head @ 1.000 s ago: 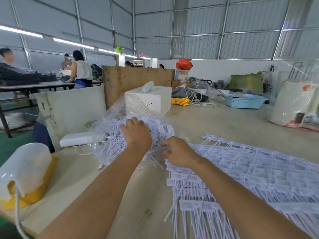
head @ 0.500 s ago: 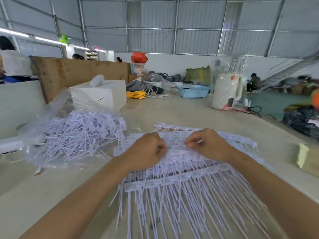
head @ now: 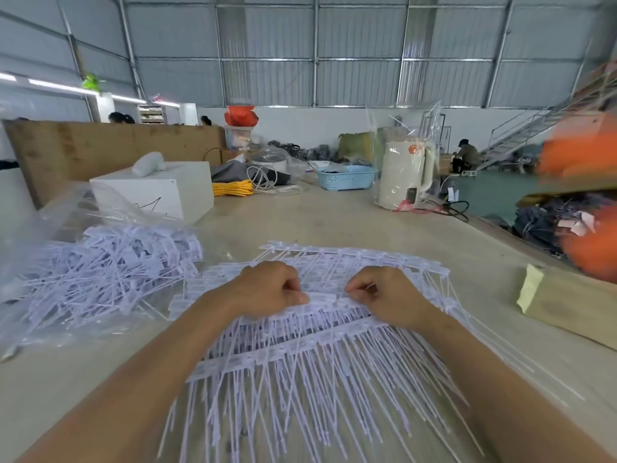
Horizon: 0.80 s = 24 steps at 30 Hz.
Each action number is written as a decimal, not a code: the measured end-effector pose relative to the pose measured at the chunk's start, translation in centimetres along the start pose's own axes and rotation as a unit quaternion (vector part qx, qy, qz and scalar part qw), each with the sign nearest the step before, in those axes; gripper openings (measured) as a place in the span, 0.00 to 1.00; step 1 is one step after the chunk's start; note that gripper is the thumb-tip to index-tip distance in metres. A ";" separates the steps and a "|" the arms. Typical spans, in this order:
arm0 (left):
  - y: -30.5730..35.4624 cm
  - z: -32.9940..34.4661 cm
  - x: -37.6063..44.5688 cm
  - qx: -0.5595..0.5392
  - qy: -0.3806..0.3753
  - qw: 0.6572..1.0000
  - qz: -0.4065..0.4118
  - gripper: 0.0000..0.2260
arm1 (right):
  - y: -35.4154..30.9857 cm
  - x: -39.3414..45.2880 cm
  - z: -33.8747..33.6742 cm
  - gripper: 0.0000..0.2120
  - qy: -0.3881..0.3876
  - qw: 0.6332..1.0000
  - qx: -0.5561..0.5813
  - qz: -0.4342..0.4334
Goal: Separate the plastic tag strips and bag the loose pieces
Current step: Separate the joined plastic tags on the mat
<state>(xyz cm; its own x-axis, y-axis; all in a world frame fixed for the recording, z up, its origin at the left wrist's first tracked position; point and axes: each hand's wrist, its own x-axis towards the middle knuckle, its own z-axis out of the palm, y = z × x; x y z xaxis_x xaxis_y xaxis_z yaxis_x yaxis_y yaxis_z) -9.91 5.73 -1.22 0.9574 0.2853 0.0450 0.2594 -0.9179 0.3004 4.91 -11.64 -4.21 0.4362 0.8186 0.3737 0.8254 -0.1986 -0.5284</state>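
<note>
Gripping one tag strip (head: 322, 300) atop the stack of joined strips (head: 320, 349), mid-surface toward the near edge.

Pinching the strip's header band with both hands, left hand (head: 270, 290) and right hand (head: 389, 295) curled tight on it and sitting near each other. Probably starting to break tags free; best done by keeping the grips close together, twisting in opposite directions, and working along the band one joint at a time so the thin tails stay unbent. Lying toward the left edge, the clear bag (head: 83, 262) holding loose tags (head: 110, 272), within easy reach for dropping freed pieces. Worth pinning lower strips down to avoid dragging the stack.
</note>
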 end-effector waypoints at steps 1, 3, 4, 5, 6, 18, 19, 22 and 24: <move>0.3 -0.3 0.2 0.000 0.000 1.000 0.004 0.08 | -0.1 0.0 0.0 0.06 -0.003 1.000 -0.002 -0.004; 1.2 -1.1 0.5 -0.017 0.012 1.000 0.021 0.08 | -0.2 0.0 -0.1 0.06 -0.006 1.000 0.007 0.002; 1.7 -1.6 0.7 -0.032 0.023 0.999 0.030 0.07 | -0.3 0.0 -0.2 0.07 -0.006 1.000 0.014 0.011; 2.3 -2.0 0.9 -0.049 0.034 0.997 0.040 0.07 | -0.3 0.0 -0.4 0.09 -0.002 0.999 0.022 0.025; 2.9 -2.4 1.2 -0.066 0.043 0.996 0.050 0.07 | -0.3 0.0 -0.4 0.11 0.009 0.998 0.051 0.042; 5.0 2.2 3.8 -0.170 0.089 0.981 0.022 0.09 | -0.1 -0.1 -2.2 0.08 0.002 0.880 0.428 0.205; 4.8 2.6 3.8 -0.182 0.092 0.979 0.018 0.11 | -0.1 -0.2 -2.1 0.05 0.002 0.888 0.414 0.200; 4.3 3.4 3.7 -0.201 0.085 0.976 -0.007 0.19 | -0.1 -0.3 -1.9 0.02 -0.009 0.901 0.393 0.185; 4.3 3.6 3.6 -0.209 0.085 0.974 -0.019 0.20 | -0.2 -0.3 -1.8 0.01 -0.019 0.914 0.368 0.167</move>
<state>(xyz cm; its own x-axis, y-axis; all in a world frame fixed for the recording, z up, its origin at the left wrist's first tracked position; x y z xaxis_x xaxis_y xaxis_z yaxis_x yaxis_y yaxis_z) -4.86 1.86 -3.18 0.9037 0.3918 0.1727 0.1864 -0.7230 0.6652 5.22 -12.78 -2.85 0.5954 0.7997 0.0772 0.1770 -0.0369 -0.9835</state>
